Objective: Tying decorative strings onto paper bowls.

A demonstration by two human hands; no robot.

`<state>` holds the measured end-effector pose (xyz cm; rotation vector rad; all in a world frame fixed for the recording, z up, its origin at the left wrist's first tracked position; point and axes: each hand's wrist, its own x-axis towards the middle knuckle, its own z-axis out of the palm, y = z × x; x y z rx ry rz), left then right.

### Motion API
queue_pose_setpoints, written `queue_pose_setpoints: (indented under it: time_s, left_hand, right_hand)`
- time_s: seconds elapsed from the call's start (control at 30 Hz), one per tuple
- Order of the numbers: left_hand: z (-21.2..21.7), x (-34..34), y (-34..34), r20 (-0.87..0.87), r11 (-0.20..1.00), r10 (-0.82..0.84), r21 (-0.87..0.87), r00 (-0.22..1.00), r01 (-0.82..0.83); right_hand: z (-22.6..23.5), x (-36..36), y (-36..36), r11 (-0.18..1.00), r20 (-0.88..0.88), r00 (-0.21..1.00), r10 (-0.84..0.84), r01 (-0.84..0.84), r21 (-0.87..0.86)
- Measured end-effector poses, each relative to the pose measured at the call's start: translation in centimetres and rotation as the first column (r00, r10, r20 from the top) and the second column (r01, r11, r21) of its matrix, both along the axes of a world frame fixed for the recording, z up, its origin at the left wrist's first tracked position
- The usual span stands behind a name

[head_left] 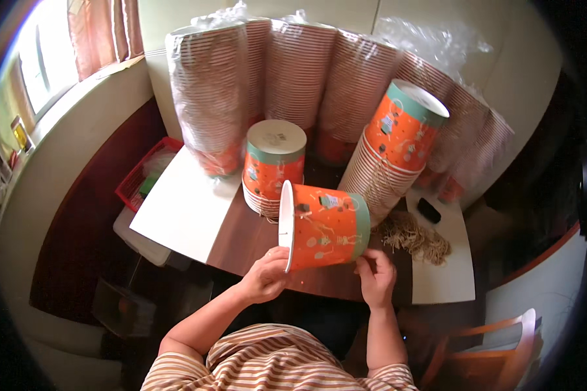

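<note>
An orange paper bucket [326,228] with a green band and printed figures lies on its side in the air, above the table's near edge. Its white open mouth faces left. My left hand [267,276] is closed on the lower part of the rim. At the green base end my right hand [377,279] pinches the lower edge. Just behind stands a short upside-down stack of the same buckets [274,159]. A taller inverted stack [398,130] leans to the right of it, with strings hanging down its side. A bundle of beige strings [414,240] lies on the table at the right.
Several tall plastic-wrapped bucket stacks [209,91] line the back of the brown and white table [182,215]. A black phone-like object [428,210] rests beside the strings. A red basket [151,166] is at the left, and a wooden chair [482,355] stands at lower right.
</note>
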<state>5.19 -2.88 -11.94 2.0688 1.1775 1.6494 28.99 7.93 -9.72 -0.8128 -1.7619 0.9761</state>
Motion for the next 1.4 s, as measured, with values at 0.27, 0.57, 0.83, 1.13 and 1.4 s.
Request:
queue_pose_setpoints:
  time_s: [0.27, 0.57, 0.83, 1.13, 1.4]
  left_hand:
    - [2.5, -1.0, 0.3, 0.771, 0.938, 0.029, -0.240, 0.636, 0.249]
    - [1.3, -1.8, 0.4, 0.909, 0.920, 0.072, -0.219, 0.410, 0.324]
    - [1.7, -1.6, 0.7, 0.892, 0.952, 0.137, -0.239, 0.432, 0.191]
    - [2.2, -1.2, 0.4, 0.948, 0.950, 0.109, -0.187, 0.298, 0.251]
    - [2.1, -1.3, 0.4, 0.946, 0.940, 0.162, -0.235, 0.281, 0.249]
  right_hand:
    - [2.4, -1.4, 0.5, 0.894, 0.132, 0.991, -0.033, -0.029, 0.447]
    - [2.2, -2.6, 0.6, 0.896, 0.177, 0.984, 0.005, -0.083, 0.436]
    - [3.0, -3.4, 0.1, 0.876, 0.214, 0.977, -0.005, -0.099, 0.472]
    - [1.9, -3.2, 0.6, 0.867, 0.251, 0.963, -0.097, -0.042, 0.496]
    - [1.9, -3.3, 0.7, 0.832, 0.281, 0.958, -0.060, -0.108, 0.544]
